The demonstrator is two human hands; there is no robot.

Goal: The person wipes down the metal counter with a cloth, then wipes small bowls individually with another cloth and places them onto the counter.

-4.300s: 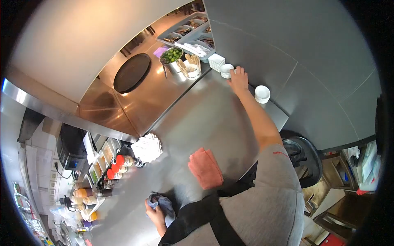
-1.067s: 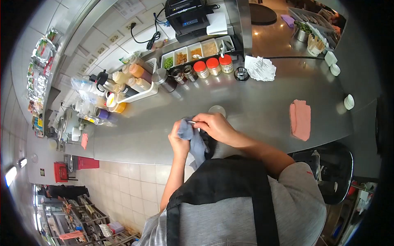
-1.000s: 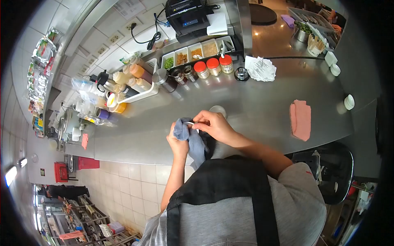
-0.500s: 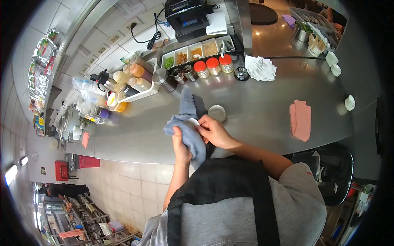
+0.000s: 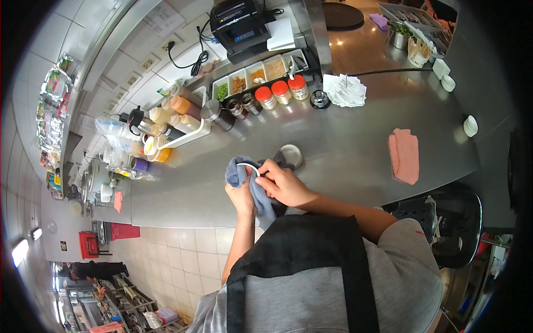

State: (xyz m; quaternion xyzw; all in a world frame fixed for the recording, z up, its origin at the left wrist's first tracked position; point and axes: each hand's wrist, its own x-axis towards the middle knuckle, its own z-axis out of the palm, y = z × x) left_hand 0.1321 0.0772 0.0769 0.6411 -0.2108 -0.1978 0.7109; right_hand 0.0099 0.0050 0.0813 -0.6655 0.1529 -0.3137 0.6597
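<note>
A blue-grey cloth [image 5: 235, 174] is bunched in my left hand [image 5: 241, 196], and its loose end hangs down toward my apron. Against the cloth is a small white dish [image 5: 249, 165], tilted so that mostly its curved rim shows. My right hand [image 5: 285, 185] pinches that rim at its right side, thumb and fingers closed. Some left-hand fingers are covered by the cloth and dish. Just beyond my right hand, another small round white dish [image 5: 291, 156] rests on the steel counter [image 5: 344, 144].
A folded pink cloth [image 5: 404, 156] lies to the right. Along the back stand red-lidded jars [image 5: 281, 92], a topping tray [image 5: 256, 76], a white bottle basket [image 5: 191, 133] and a black printer [image 5: 239, 28]. Paper slips [image 5: 344, 91] lie beside a small white cup [image 5: 470, 126] farther right.
The small white dish has turned, so its rim now shows as an arc. The cloth's end that stretched across the counter has been drawn in, and my left hand has shifted slightly.
</note>
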